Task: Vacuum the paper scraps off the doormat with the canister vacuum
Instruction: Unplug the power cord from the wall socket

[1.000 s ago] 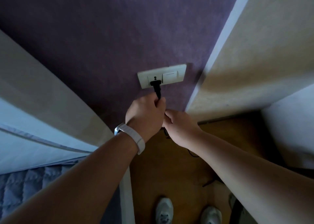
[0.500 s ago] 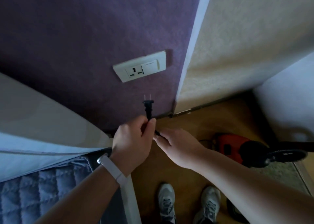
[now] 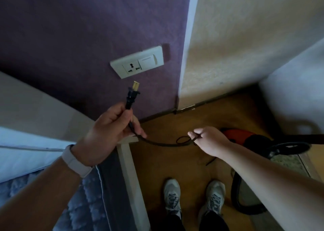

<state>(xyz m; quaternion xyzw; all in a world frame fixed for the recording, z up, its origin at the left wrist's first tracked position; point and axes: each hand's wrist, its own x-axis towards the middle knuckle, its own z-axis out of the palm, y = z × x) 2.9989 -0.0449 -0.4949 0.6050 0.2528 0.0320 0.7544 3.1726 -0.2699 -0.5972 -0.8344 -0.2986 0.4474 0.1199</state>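
My left hand [image 3: 112, 127] grips the black power plug [image 3: 131, 97] just below its head, prongs pointing up toward the white wall socket [image 3: 136, 64], clear of it. The black cord [image 3: 163, 144] sags from there to my right hand [image 3: 208, 139], which pinches it lower down. Behind my right forearm the red and black canister vacuum [image 3: 245, 138] sits on the wooden floor, its black hose [image 3: 235, 194] curving beside my right shoe. A strip of the speckled doormat [image 3: 287, 162] shows at the right; no paper scraps are visible on it.
A purple wall holds the socket, meeting a beige wall at a white corner strip [image 3: 186, 55]. A bed with a quilted blue cover [image 3: 78, 204] and white frame post [image 3: 129, 169] fills the lower left. My two grey shoes [image 3: 192, 197] stand on the wood floor.
The plug has come out of the socket and moved down and away from it. My right hand slid along the cord to the right, away from my left hand.
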